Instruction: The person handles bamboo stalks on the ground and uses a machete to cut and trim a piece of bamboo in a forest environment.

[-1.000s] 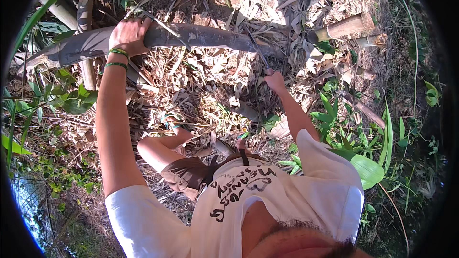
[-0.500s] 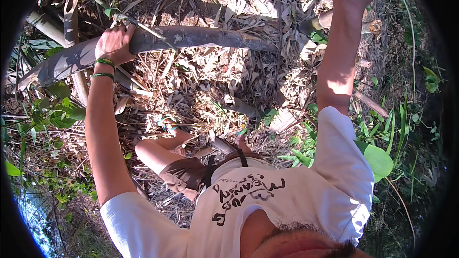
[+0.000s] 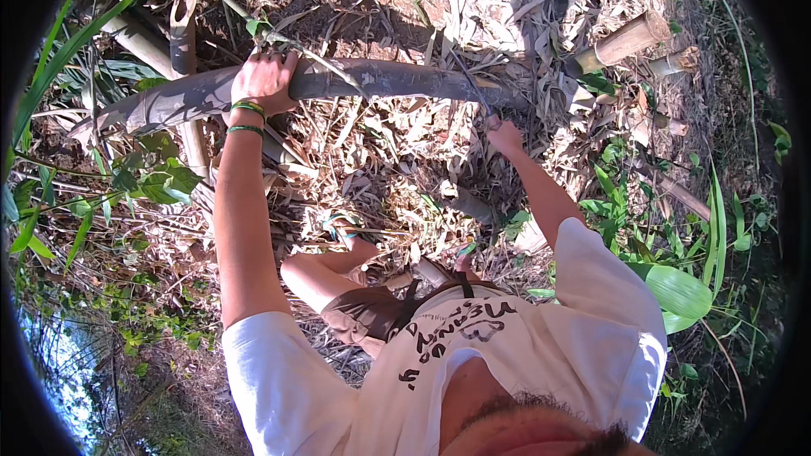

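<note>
A long dark grey bamboo stem lies across the view, tilted down to the left. My left hand, with green bands on the wrist, grips the stem from above near its left part. My right hand is closed on the handle of a long thin blade. The blade's edge rests against the stem near its right end. My bare left knee is bent below, over dry leaves.
Cut bamboo stumps stand at the upper right and more pale stems at the upper left. Dry leaf litter covers the ground. Green plants grow at the right and left edges.
My right hand, raised high at the upper right half a second ago, has swung down so the blade meets the stem. My left hand stays on the stem.
</note>
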### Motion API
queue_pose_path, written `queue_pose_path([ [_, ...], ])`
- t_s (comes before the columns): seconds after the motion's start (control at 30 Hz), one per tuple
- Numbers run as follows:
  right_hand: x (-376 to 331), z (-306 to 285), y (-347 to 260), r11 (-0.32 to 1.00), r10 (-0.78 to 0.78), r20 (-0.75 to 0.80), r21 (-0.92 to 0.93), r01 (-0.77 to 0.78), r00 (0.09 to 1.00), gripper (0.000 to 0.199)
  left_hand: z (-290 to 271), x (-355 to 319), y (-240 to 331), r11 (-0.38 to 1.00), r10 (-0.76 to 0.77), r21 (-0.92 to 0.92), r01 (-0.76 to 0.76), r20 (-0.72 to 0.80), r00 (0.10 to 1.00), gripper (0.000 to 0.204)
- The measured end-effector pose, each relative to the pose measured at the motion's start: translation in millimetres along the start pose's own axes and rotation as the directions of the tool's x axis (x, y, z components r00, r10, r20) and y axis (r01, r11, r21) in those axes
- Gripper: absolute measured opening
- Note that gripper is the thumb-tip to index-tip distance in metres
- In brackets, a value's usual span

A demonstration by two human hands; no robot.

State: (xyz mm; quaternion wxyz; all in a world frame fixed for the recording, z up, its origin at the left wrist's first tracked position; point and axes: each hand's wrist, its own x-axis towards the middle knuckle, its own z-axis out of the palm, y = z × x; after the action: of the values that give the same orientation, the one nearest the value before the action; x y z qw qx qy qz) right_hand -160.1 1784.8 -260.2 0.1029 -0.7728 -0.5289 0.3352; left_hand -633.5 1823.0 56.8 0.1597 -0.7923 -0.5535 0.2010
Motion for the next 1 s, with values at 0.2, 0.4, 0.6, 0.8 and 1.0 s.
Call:
queue_pose_path([
  [0.2,-9,32,3,0.859,0.147,0.209,0.457,-0.230,0.967,0.031,-16,20,16,0.999,-0.043,-0.028,0.043,0.022,0.999,0.074],
  [0.4,-106,9,46,0.721,0.137,0.150,0.663,-0.202,0.979,0.024,-28,-62,83,0.826,-0.493,-0.553,0.114,-0.607,0.623,0.083],
  [0.6,-195,-11,148,0.938,0.061,-0.021,0.343,-0.050,0.998,0.034,-2,-95,16,-0.238,-0.963,-0.971,0.006,0.237,0.125,0.059],
  [0.8,-267,-18,190,0.922,0.196,-0.076,0.354,-0.157,0.978,0.035,-61,-81,-3,0.345,-0.938,-0.938,0.020,-0.345,0.004,0.057],
  [1.0,-324,-39,202,0.903,0.316,0.030,0.297,-0.310,0.948,0.039,-55,7,-104,0.820,-0.560,-0.046,0.570,0.132,0.818,0.076],
])
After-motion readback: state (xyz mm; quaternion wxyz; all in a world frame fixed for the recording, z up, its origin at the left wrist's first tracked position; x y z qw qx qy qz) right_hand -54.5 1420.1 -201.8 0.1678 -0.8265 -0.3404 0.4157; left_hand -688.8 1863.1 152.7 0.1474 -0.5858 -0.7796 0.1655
